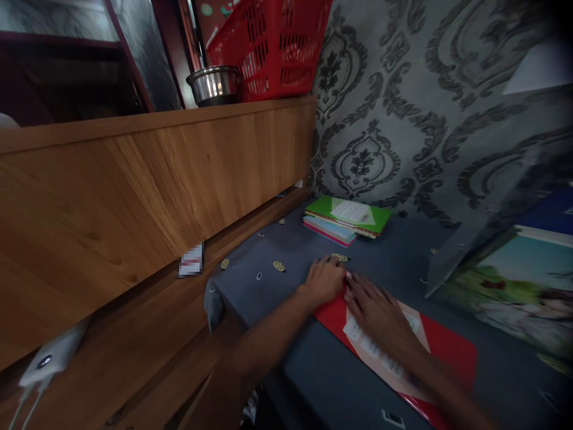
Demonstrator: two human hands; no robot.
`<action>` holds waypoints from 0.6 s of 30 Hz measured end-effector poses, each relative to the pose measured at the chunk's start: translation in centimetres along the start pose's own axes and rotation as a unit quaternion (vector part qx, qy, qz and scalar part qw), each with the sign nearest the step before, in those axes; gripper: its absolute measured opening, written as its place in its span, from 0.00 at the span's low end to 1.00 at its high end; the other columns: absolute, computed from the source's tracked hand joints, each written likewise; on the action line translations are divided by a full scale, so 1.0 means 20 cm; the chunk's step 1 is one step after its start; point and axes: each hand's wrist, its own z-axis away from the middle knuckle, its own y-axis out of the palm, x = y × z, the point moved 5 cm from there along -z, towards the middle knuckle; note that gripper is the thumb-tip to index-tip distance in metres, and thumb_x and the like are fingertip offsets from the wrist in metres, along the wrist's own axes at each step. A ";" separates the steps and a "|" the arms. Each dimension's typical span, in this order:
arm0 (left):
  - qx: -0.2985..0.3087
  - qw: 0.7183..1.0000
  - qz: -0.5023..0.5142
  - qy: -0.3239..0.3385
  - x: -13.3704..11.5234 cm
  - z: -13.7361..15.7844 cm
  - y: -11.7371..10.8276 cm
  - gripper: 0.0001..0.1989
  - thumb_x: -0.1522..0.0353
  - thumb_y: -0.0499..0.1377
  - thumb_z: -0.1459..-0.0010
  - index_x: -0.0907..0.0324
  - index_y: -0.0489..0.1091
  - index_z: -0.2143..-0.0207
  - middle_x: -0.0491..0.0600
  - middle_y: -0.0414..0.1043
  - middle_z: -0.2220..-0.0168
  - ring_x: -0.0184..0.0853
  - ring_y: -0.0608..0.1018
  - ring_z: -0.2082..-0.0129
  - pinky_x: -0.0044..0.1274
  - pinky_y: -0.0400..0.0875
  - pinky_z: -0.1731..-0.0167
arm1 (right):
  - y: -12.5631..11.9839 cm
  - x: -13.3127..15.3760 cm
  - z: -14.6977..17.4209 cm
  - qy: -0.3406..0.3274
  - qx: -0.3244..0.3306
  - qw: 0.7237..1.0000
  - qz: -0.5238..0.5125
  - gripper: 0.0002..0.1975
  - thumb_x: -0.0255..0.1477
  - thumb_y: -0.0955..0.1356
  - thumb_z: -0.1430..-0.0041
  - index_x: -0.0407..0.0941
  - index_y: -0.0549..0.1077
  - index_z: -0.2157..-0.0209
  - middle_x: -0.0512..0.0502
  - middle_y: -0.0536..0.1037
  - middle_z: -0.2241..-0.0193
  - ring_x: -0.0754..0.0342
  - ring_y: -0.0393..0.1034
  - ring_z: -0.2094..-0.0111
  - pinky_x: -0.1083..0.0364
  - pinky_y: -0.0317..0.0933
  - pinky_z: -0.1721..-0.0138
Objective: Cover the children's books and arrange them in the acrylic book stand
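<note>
A thin notebook with a red cover (452,352) lies on a dark blue-grey cloth with pineapple prints. A pale, diamond-shaped printed panel shows on its cover. My left hand (326,279) is at the notebook's far left corner, with its fingers bent over the edge. Stretched across the cover, my right hand (376,304) lies flat, its fingertips close to the left hand. Part of the panel is hidden under the right hand and forearm. Farther back, a small stack of notebooks with a green one on top (313,206) rests near the wall.
A wooden cabinet (156,185) runs along the left, bearing a red plastic basket (277,54) and a steel pot (215,83). A white device with cables (54,358) lies at lower left. On the right stands a picture-covered item (514,286) behind a clear sheet.
</note>
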 end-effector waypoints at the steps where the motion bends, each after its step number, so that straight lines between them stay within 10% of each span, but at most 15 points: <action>1: 0.000 1.000 -0.004 -0.002 0.00 0.00 0.00 0.15 0.71 0.47 0.33 0.64 0.71 0.54 0.57 0.71 0.51 0.40 0.72 0.49 0.33 0.71 0.49 | 0.00 0.00 0.00 0.004 0.000 1.000 0.000 0.25 0.33 0.56 0.35 0.41 0.69 0.42 0.34 0.73 0.43 0.42 0.67 0.42 0.40 0.61 0.43; 18: -0.008 1.000 -0.001 -0.030 -0.03 -0.01 0.01 0.16 0.75 0.45 0.34 0.59 0.72 0.56 0.56 0.74 0.51 0.41 0.73 0.50 0.33 0.68 0.50 | -0.31 -0.10 0.29 0.141 0.092 0.986 -0.011 0.25 0.39 0.58 0.34 0.46 0.68 0.40 0.38 0.68 0.39 0.40 0.61 0.37 0.37 0.53 0.36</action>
